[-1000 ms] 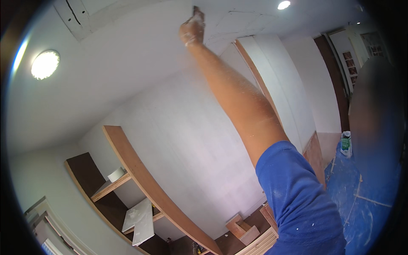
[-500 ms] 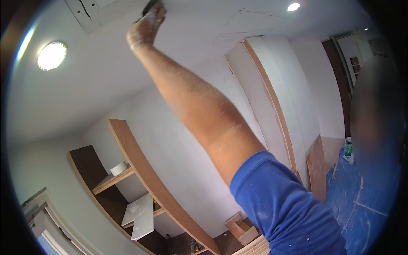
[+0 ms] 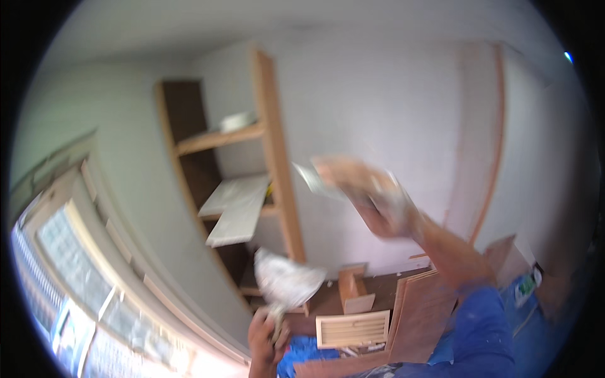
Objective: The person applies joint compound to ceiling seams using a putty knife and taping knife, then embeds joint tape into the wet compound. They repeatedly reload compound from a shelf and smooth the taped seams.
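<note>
My left hand, low in the head view, is closed round the handle of a trowel. The trowel's broad, fan-shaped blade points up and is smeared with whitish compound. My right hand is raised in front of the pale wall, smeared by motion. Its fingers grip a putty knife, whose thin, pale blade sticks out to the left toward the shelf unit. White residue coats the back of this hand and its wrist. The two tools are apart, the putty knife higher and a little to the right.
A wooden shelf unit stands ahead, holding a white roll and pale boards that jut out. Left is a window. Below lie a louvred panel, a leaning brown board and blue sheeting.
My right hand has come down from the ceiling to in front of the wall. The view has tilted down and left, bringing my left hand with the trowel into sight.
</note>
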`<state>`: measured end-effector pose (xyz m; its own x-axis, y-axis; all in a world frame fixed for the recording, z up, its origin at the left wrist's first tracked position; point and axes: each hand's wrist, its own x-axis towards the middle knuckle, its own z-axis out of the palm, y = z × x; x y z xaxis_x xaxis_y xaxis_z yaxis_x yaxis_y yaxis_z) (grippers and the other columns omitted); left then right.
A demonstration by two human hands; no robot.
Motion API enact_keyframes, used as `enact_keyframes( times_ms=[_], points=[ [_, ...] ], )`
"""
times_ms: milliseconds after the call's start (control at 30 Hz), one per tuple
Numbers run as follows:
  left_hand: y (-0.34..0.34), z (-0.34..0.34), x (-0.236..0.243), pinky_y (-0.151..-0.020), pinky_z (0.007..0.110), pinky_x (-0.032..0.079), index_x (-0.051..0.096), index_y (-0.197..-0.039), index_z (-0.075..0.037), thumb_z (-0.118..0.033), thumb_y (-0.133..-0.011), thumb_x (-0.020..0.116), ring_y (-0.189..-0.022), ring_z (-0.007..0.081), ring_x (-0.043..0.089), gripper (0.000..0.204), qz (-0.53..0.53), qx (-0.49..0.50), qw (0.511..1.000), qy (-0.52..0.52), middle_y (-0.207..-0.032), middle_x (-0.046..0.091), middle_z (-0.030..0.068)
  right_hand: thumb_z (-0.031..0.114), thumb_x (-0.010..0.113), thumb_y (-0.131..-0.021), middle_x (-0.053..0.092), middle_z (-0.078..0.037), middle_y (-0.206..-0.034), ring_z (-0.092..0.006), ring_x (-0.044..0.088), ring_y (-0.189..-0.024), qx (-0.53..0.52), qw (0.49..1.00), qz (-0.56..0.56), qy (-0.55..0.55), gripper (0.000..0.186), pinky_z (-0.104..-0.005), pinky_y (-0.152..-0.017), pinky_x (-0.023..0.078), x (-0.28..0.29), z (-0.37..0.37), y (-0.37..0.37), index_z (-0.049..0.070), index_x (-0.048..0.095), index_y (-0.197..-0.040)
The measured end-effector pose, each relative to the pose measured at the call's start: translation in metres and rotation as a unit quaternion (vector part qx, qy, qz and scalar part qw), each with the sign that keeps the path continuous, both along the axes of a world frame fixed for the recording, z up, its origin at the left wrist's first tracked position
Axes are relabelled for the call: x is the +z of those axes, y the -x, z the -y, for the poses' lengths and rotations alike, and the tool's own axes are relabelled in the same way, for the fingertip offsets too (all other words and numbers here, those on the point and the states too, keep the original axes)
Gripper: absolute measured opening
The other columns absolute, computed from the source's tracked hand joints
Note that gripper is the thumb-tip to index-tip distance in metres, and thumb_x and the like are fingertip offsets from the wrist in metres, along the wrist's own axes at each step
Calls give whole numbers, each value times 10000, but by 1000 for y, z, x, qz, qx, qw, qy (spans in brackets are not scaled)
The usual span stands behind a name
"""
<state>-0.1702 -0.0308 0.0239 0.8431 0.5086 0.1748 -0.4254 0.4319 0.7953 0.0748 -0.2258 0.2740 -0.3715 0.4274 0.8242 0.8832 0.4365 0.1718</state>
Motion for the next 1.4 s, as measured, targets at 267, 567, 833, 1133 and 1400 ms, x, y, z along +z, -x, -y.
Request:
enact_keyframes(
  times_ms=[267,567,833,1133,1400],
  points=[
    [13,-5,-34,-403,241,322,587,-1178,-11,-172,-1033,607,-452,95,430,218,-55,-55,997,20,-735,604,140,-197,568,-765,428,-163,-1579,-377,525,-1377,-48,926,-227,297,868,-428,-1146,470,-209,-20,8,157,446,-1548],
    [3,-75,5,-452,227,351,588,-1247,-10,-221,-1016,630,-512,65,481,316,-159,231,950,-139,-798,659,66,-14,656,-943,685,-125,-1257,-194,704,-1073,-141,592,-714,346,527,-343,-948,576,-451,37,-14,-35,478,-1439],
    [-141,-290,106,-485,284,398,690,-961,3,-259,-976,654,-538,115,540,264,-220,279,885,-300,-752,648,53,30,723,-898,703,-115,-1187,-208,697,-1049,-178,462,-710,501,482,-351,-907,574,-638,115,64,-18,549,-1345],
    [-282,-411,94,-791,508,533,734,-985,-4,-328,-934,701,-929,376,694,330,-375,409,643,-528,-1011,730,213,110,715,-914,706,-105,-1118,-212,691,-998,-312,451,-735,400,396,-356,-872,569,-621,166,43,2,588,-1274],
    [-284,-347,280,-1053,524,446,573,-1358,-62,-192,-904,693,-1274,432,549,487,33,587,419,-692,-1355,593,228,181,708,-928,709,-96,-1057,-216,685,-952,-368,445,-753,316,336,-360,-840,564,-601,180,53,20,623,-1211]
  ],
)
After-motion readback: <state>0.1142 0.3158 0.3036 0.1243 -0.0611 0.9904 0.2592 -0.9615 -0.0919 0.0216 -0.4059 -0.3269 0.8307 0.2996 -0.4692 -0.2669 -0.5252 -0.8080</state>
